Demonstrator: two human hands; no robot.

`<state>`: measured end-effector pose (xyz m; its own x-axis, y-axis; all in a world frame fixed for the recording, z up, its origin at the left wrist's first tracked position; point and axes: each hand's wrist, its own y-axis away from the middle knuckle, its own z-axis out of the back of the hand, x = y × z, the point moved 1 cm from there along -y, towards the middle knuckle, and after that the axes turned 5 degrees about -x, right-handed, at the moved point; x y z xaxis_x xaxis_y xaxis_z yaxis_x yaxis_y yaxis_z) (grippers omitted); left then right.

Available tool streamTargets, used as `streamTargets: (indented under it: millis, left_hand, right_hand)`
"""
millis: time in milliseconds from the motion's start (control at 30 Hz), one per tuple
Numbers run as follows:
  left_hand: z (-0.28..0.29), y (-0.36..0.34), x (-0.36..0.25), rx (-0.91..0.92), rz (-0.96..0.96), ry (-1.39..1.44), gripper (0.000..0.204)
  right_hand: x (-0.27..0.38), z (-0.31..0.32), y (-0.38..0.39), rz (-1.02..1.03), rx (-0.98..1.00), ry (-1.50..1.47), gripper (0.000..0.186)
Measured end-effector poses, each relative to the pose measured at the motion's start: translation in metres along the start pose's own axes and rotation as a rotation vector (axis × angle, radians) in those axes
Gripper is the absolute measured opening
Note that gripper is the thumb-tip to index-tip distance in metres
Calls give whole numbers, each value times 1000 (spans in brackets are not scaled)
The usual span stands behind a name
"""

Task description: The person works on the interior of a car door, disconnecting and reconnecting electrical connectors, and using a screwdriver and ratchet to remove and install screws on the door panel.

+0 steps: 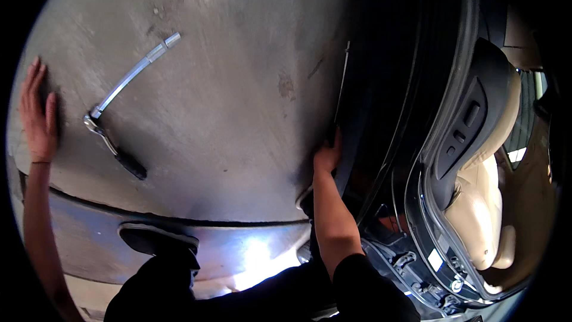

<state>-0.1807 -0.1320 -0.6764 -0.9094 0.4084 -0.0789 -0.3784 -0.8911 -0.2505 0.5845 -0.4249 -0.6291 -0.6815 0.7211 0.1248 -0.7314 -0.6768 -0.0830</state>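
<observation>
Two hands, doing two very different jobs. The left hand (39, 116) is spread flat and open on the concrete floor (226, 84), fingers pointing away from the body, which looks to me like it's just propping the person up while they lean low. The right hand (328, 154) is over at the dark lower edge of the car body (363, 113), fingers curled onto that black trim edge where it meets the floor; I can't tell if it's truly gripping or just pressing, since the fingertips disappear into shadow. Between the hands, well apart from both, lies a long silver ratchet wrench (128, 78), with a shorter black-handled tool (116, 149) touching it at the head end, parked closer to the left hand, probably so they're in reach. A black shoe (158, 240) rests on a shiny metal strip (77, 232) near the person's body. Off right the door is open, and you can see a beige seat (476, 203) with dark side controls.
</observation>
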Motion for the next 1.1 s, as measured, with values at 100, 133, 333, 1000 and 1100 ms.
streamTargets:
  millis: [100, 133, 333, 1000, 1100]
  left_hand:
    - [3, -5, -11, 8, 161, 15, 50]
    - [6, -6, -11, 28, 219, -7, 49]
    - [53, -135, -196, 84, -8, 743, 48]
    - [89, -74, -178, 549, 108, 254, 96]
    - [85, -58, -161, 559, 66, 244, 101]
  right_hand:
    - [19, -2, 5, -10, 20, -4, 60]
    - [36, -3, 7, 12, 33, -40, 59]
    - [104, 25, 45, 91, 69, -155, 57]
    - [366, -41, -139, 519, 39, -377, 38]
    - [411, -54, -161, 513, 135, -130, 36]
